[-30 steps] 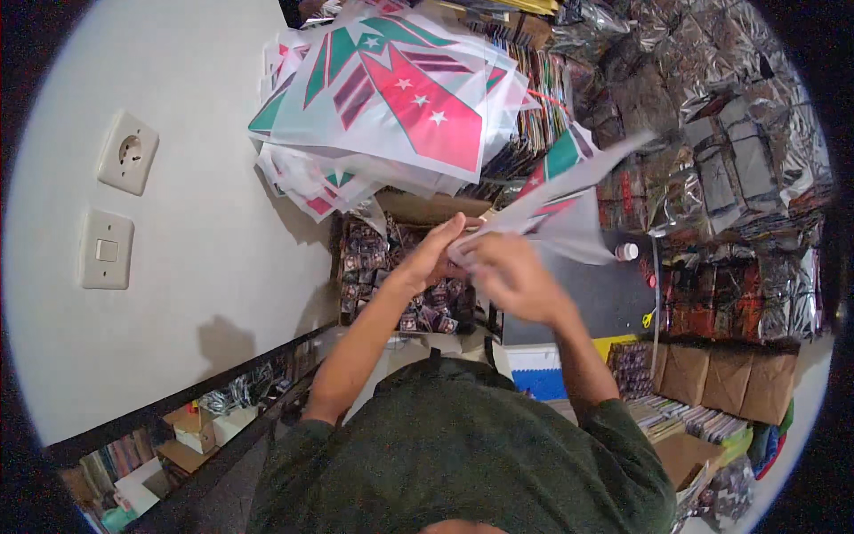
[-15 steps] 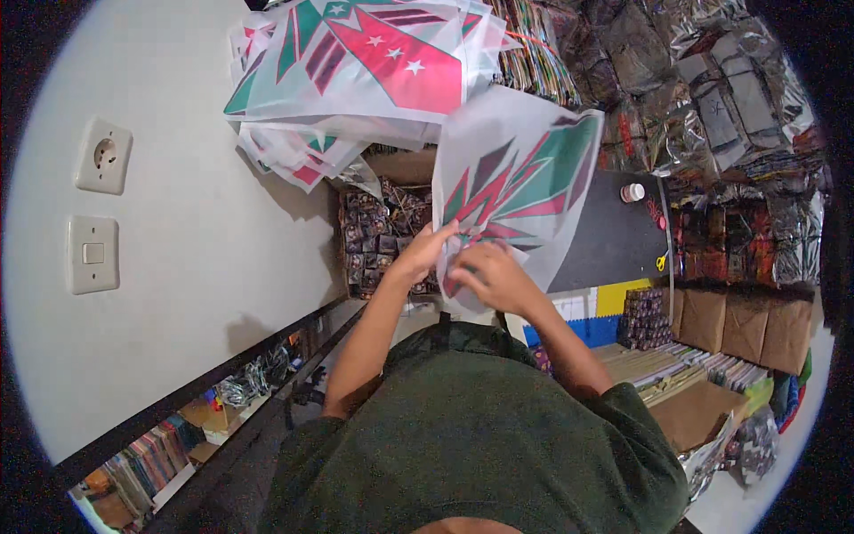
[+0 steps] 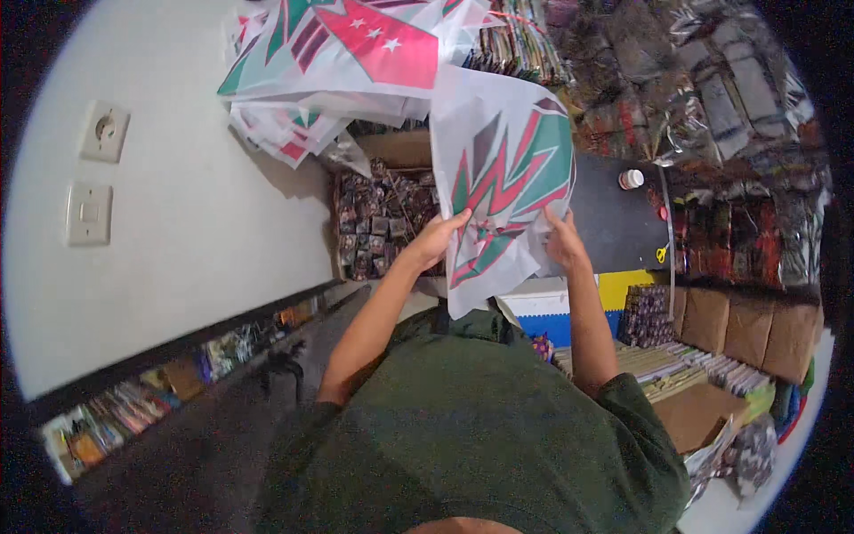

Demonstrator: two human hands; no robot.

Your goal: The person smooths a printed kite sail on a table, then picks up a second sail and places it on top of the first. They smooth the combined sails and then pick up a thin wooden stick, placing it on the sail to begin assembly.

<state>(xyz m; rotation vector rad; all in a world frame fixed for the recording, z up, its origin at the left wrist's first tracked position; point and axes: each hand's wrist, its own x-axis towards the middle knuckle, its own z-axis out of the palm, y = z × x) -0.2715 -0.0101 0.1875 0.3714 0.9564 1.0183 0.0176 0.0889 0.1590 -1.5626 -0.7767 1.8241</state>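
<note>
I hold a thin white paper sheet (image 3: 503, 178) printed with green, pink and grey zigzag shapes, spread flat in front of me. My left hand (image 3: 436, 238) grips its lower left edge. At the lower right edge my right hand (image 3: 562, 242) pinches it. Above it lies a pile of like printed sheets (image 3: 347, 53), the top one showing a pink panel with white stars. Below the pile stands an open cardboard box (image 3: 382, 214) packed with small dark packets.
A white wall (image 3: 178, 222) with a socket (image 3: 104, 131) and a switch (image 3: 89, 214) fills the left. A dark tabletop (image 3: 623, 222) holds a small white jar (image 3: 631, 179) and yellow scissors (image 3: 663, 254). Stacked packets, cardboard boxes and shiny bags crowd the right.
The sheet, first folded and bunched between both hands, has been opened out flat. My hands have moved apart to its lower edges.
</note>
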